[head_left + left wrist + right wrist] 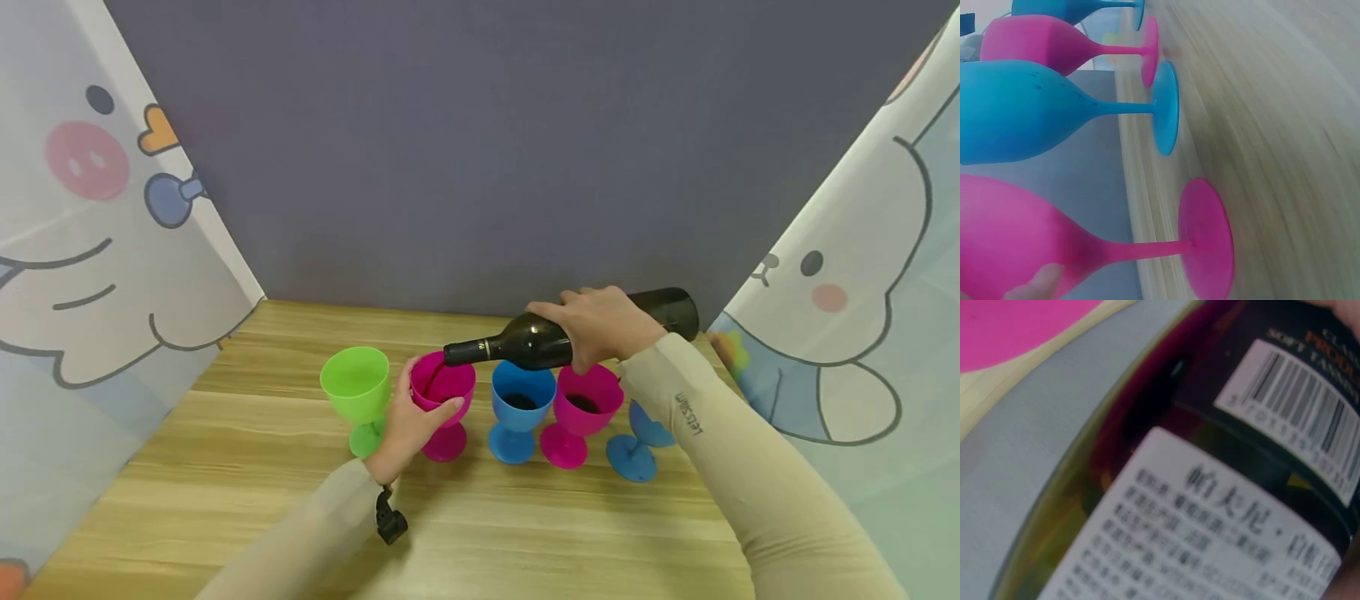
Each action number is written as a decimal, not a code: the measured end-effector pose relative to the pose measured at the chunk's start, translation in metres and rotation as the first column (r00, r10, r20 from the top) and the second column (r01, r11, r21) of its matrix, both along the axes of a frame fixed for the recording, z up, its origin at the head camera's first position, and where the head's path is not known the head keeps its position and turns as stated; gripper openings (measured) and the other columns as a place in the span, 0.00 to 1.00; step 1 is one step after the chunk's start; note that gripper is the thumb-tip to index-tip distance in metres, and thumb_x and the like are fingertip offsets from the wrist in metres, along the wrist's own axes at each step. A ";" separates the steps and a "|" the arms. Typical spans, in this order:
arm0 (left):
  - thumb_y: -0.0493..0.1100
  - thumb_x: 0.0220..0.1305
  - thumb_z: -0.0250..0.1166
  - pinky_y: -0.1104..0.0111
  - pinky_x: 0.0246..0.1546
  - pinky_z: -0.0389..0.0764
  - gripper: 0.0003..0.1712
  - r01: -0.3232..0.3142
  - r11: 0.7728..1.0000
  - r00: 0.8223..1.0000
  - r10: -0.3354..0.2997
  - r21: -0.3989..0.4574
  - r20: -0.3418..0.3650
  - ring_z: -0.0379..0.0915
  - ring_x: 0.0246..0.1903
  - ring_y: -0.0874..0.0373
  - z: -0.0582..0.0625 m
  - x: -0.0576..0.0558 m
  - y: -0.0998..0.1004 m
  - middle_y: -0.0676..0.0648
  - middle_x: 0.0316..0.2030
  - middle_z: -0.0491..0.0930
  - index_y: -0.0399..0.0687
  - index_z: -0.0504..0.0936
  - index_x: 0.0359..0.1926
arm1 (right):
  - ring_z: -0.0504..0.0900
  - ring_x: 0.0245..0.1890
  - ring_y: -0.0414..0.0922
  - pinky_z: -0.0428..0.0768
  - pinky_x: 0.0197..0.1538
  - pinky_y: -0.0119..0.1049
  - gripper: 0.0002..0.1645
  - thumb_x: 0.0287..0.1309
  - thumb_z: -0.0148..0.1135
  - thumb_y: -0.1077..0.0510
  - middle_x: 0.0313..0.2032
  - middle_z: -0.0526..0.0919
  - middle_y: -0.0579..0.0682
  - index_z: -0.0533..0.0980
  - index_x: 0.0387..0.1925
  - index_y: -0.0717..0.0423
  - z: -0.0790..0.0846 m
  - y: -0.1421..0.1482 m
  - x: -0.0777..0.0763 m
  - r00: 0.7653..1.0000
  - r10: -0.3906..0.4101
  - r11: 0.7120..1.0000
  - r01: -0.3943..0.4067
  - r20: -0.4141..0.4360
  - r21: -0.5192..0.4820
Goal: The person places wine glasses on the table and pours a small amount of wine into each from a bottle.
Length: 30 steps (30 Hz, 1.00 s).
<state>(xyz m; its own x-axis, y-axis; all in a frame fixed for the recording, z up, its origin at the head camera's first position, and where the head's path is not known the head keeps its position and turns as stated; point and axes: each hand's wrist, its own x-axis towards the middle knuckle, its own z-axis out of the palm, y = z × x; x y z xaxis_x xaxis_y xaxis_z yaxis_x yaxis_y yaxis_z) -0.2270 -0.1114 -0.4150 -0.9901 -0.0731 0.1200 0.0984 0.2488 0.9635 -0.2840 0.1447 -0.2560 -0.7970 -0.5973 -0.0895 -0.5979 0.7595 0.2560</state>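
My right hand [600, 325] grips a dark wine bottle [536, 340] tilted almost level, its neck pointing left. Dark red liquid streams from the mouth into a pink goblet [453, 387]. Around that goblet's bowl curl the thumb and fingers of my left hand [412, 425]; a fingertip on the bowl also shows in the left wrist view. Printed labels and a barcode [1297, 406] cover the bottle in the right wrist view. Just right of the held goblet stands a blue goblet [512, 446] with dark liquid inside, then a second pink goblet [564, 447], also holding dark liquid.
A green goblet [356, 387] stands left of my left hand. At the right, a second blue goblet [632, 458] is partly hidden by my right sleeve. All stand on a wood-grain table [225, 467], with a grey panel [480, 167] behind and cartoon-printed sheets [832, 317] at both sides.
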 end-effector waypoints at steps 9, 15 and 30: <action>0.42 0.51 0.73 0.49 0.50 0.76 0.50 0.002 1.000 1.000 -0.002 0.002 -0.007 0.69 0.54 0.40 -0.001 -0.001 -0.002 0.35 0.57 0.70 0.42 0.54 0.70 | 0.73 0.31 0.47 0.76 0.23 0.37 0.54 0.33 0.77 0.51 0.37 0.78 0.52 0.65 0.67 0.42 0.000 -0.001 -0.001 1.000 -0.010 1.000 0.010 -0.002 0.001; 0.42 0.51 0.73 0.50 0.52 0.76 0.50 0.016 1.000 1.000 -0.016 0.012 -0.013 0.69 0.55 0.41 -0.001 -0.003 -0.004 0.36 0.57 0.70 0.42 0.54 0.70 | 0.74 0.34 0.48 0.77 0.25 0.38 0.55 0.33 0.78 0.49 0.40 0.79 0.54 0.64 0.68 0.41 0.000 -0.002 -0.003 1.000 -0.026 1.000 0.026 0.001 0.013; 0.40 0.50 0.73 0.50 0.52 0.75 0.49 0.017 0.999 0.998 -0.014 0.047 -0.068 0.68 0.56 0.41 -0.004 0.000 -0.006 0.36 0.58 0.70 0.41 0.55 0.69 | 0.74 0.35 0.49 0.79 0.27 0.40 0.55 0.34 0.77 0.50 0.41 0.78 0.54 0.64 0.68 0.42 0.005 -0.008 0.000 1.000 -0.027 0.999 0.026 0.005 0.025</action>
<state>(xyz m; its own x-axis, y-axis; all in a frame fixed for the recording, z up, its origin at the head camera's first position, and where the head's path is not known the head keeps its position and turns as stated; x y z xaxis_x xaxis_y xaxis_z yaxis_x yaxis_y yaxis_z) -0.2272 -0.1170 -0.4194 -0.9809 -0.0648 0.1834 0.1672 0.2007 0.9653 -0.2840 0.1366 -0.2513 -0.8119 -0.5735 -0.1090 -0.5793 0.7684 0.2720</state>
